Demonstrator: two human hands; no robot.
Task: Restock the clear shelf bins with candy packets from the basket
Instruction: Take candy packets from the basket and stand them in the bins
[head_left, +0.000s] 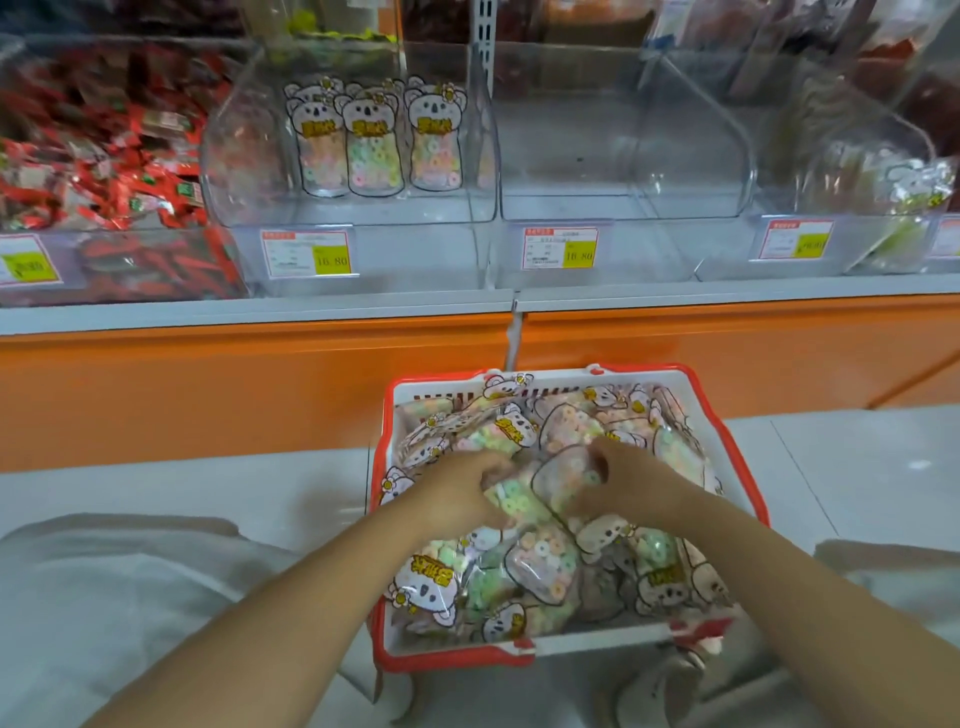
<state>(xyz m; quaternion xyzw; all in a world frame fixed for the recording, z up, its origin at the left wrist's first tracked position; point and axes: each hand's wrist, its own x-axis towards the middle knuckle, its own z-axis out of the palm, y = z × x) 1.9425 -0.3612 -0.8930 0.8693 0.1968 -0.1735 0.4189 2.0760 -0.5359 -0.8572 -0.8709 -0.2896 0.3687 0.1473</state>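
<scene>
So the candy packets (545, 566), clear plastic bags with a cartoon koala header and pastel ring sweets inside, are heaped in a red-and-white plastic shopping basket (597, 646) that sits on the pale tiled floor (857, 467). Both hands are down in the middle of the heap. The right hand (621, 480) has its fingers and thumb curled round the top packet (563, 486), and the left hand (457, 491) is curled round a neighbouring packet (514, 500) just beside it. The two hands are close together, almost touching. Can't tell whether either packet is lifted off the pile.

Behind the basket there's an orange shelf base (208, 384) with a grey ledge on top. On that ledge, up and to the left of the basket, a clear plastic bin (244, 171) holds three koala packets (371, 150) standing upright in a row at its back. Straight above the basket is a second clear bin (623, 208), and further right a third one (779, 228) with a few packets slumped at its right side.

Far left of the basket, another bin is full of red foil wrappers (93, 145). Price tags with yellow patches (309, 254) hang on the bin fronts. Light grey trouser legs (104, 597) show at either side of the basket.
</scene>
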